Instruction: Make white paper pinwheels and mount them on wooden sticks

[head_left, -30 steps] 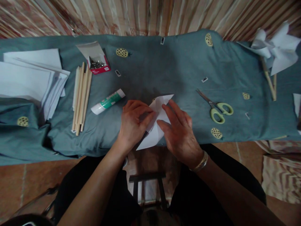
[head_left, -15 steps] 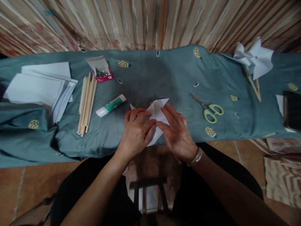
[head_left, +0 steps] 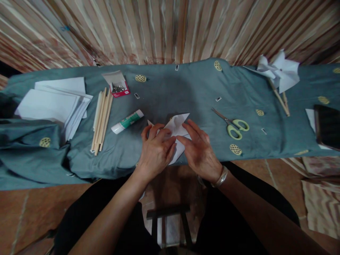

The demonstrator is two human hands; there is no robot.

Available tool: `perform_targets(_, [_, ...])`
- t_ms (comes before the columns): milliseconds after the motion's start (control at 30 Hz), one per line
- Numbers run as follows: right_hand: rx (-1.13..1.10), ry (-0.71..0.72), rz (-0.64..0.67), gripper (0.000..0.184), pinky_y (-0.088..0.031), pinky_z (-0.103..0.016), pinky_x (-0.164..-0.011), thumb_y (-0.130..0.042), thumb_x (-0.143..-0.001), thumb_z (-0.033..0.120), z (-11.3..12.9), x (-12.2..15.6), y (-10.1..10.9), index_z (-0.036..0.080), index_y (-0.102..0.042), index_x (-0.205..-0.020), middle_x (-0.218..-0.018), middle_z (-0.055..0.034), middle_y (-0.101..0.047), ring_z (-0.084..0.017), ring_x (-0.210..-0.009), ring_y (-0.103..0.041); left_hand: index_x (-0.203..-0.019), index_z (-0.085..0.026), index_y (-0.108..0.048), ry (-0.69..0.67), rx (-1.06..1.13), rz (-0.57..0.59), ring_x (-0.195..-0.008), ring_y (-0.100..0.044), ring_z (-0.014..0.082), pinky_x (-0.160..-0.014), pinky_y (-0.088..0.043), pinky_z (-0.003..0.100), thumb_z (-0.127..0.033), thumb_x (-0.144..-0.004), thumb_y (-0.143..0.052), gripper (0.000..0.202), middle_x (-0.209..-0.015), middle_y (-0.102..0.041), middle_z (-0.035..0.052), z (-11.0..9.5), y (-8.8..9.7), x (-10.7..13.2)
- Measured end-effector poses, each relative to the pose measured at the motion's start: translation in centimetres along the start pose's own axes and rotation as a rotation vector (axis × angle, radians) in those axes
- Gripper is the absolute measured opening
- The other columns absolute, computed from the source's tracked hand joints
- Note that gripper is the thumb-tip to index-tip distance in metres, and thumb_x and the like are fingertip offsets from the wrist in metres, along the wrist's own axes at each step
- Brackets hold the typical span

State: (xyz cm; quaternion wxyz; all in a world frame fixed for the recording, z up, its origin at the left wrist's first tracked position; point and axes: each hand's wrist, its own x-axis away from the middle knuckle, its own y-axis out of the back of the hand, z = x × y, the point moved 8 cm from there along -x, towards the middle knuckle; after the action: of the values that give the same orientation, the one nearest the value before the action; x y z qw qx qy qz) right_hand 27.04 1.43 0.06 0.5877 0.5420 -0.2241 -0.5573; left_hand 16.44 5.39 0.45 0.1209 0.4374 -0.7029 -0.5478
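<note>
A folded white paper sheet (head_left: 177, 126) lies on the blue-grey cloth (head_left: 186, 92) near the table's front edge. My left hand (head_left: 156, 150) lies flat over the paper's left part with its fingers stretched out, pressing it down. My right hand (head_left: 199, 148) rests on the paper's right side, fingers spread, with a metal bangle on the wrist. A pointed corner of the paper sticks out beyond my fingers towards the far side. Much of the sheet is hidden under both hands.
A glue stick (head_left: 127, 121) lies left of my hands, beside a bundle of wooden sticks (head_left: 102, 118), a paper stack (head_left: 53, 104) and an open box of pins (head_left: 118, 86). Green-handled scissors (head_left: 233, 125) lie to the right. A paper pinwheel (head_left: 278, 72) and a dark device (head_left: 326, 125) are far right.
The paper has been folded smaller and no longer hangs over the front edge. My left hand has slid flatter onto it. The camera view has tilted, showing more of the table's right side.
</note>
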Motion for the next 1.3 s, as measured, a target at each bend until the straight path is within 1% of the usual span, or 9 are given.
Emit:
perform_targets(167, [-0.063,-0.047,0.028,0.035,-0.040,-0.054,-0.106,-0.037,-0.093,0.012,-0.3,-0.4,-0.1,0.024,-0.056,-0.120,-0.147,-0.0107,-0.042,-0.029,-0.145,-0.028,-0.095,-0.023,-0.073,-0.004,-0.025,0.006,-0.119,-0.049,0.0318,-0.103,-0.030,0.057,-0.027,-0.090,-0.054,0.020,-0.109,-0.069,0.0072,-0.1,0.0,0.0])
perform_targets(267, [-0.088,-0.056,0.036,0.037,-0.040,-0.054,-0.107,-0.036,-0.092,0.011,-0.4,-0.6,-0.3,0.024,-0.057,-0.120,-0.147,-0.0098,-0.041,-0.028,-0.145,-0.027,-0.095,-0.022,-0.073,-0.011,-0.035,-0.001,-0.119,-0.049,0.0319,-0.103,-0.030,0.057,-0.024,-0.089,-0.055,0.019,-0.110,-0.069,0.0076,-0.2,0.0,0.1])
perform_targets(400, [-0.078,-0.090,0.058,0.037,-0.042,-0.053,-0.106,-0.037,-0.090,0.011,-0.7,-0.8,-0.8,0.023,-0.060,-0.117,-0.147,-0.0106,-0.041,-0.028,-0.145,-0.028,-0.100,-0.021,-0.072,-0.023,-0.044,0.003,-0.120,-0.048,0.0321,-0.104,-0.029,0.058,-0.023,-0.090,-0.053,0.021,-0.111,-0.068,0.0080,-0.3,0.0,0.3])
perform_targets(533, [-0.076,-0.104,0.038,0.038,-0.043,-0.052,-0.106,-0.037,-0.089,0.011,-0.9,-0.8,-0.7,0.027,-0.061,-0.113,-0.146,-0.0056,-0.044,-0.027,-0.144,-0.029,-0.104,-0.021,-0.071,-0.010,-0.035,0.018,-0.123,-0.046,0.0322,-0.105,-0.027,0.059,-0.023,-0.091,-0.052,0.023,-0.112,-0.067,0.0083,-0.3,-0.1,0.4])
perform_targets(667, [-0.068,-0.068,0.018,0.032,-0.040,-0.054,-0.107,-0.039,-0.091,0.013,-0.6,-0.7,-0.3,0.025,-0.062,-0.110,-0.146,-0.0072,-0.044,-0.029,-0.144,-0.029,-0.104,-0.024,-0.071,0.009,-0.009,0.030,-0.125,-0.045,0.0319,-0.107,-0.025,0.059,-0.024,-0.090,-0.052,0.023,-0.114,-0.067,0.0068,0.0,-0.3,0.4])
perform_targets(867, [0.010,0.021,0.019,0.030,-0.039,-0.051,-0.107,-0.040,-0.094,0.015,0.0,-0.5,-0.4,0.023,-0.060,-0.115,-0.144,-0.0100,-0.047,-0.027,-0.144,-0.029,-0.102,-0.025,-0.073,0.053,0.058,0.047,-0.125,-0.045,0.0329,-0.106,-0.025,0.060,-0.025,-0.089,-0.054,0.024,-0.113,-0.067,0.0071,0.5,-0.3,0.3])
perform_targets(1000, [0.043,0.047,0.053,0.034,-0.035,-0.050,-0.110,-0.041,-0.093,0.012,0.6,-0.5,-0.6,0.024,-0.059,-0.119,-0.144,-0.0087,-0.049,-0.025,-0.146,-0.027,-0.099,-0.024,-0.074,0.074,0.096,0.056,-0.125,-0.044,0.0325,-0.107,-0.025,0.059,-0.025,-0.087,-0.056,0.022,-0.112,-0.067,0.0070,0.5,-0.2,0.2])
perform_targets(1133, [0.102,0.088,0.056,0.034,-0.036,-0.048,-0.110,-0.037,-0.096,0.012,1.2,-0.5,-0.7,0.020,-0.056,-0.122,-0.143,-0.0127,-0.050,-0.024,-0.146,-0.028,-0.098,-0.025,-0.075,0.095,0.129,0.046,-0.124,-0.045,0.0318,-0.106,-0.026,0.058,-0.027,-0.087,-0.056,0.022,-0.111,-0.066,0.0069,0.7,-0.1,0.1])
perform_targets(1300, [0.093,0.083,0.084,0.036,-0.034,-0.048,-0.111,-0.037,-0.096,0.013,1.1,-0.5,-1.0,0.022,-0.053,-0.127,-0.145,-0.0099,-0.049,-0.023,-0.148,-0.024,-0.100,-0.024,-0.075,0.105,0.153,0.049,-0.123,-0.045,0.0317,-0.106,-0.026,0.058,-0.029,-0.088,-0.057,0.023,-0.111,-0.066,0.0071,0.9,-0.3,0.1])
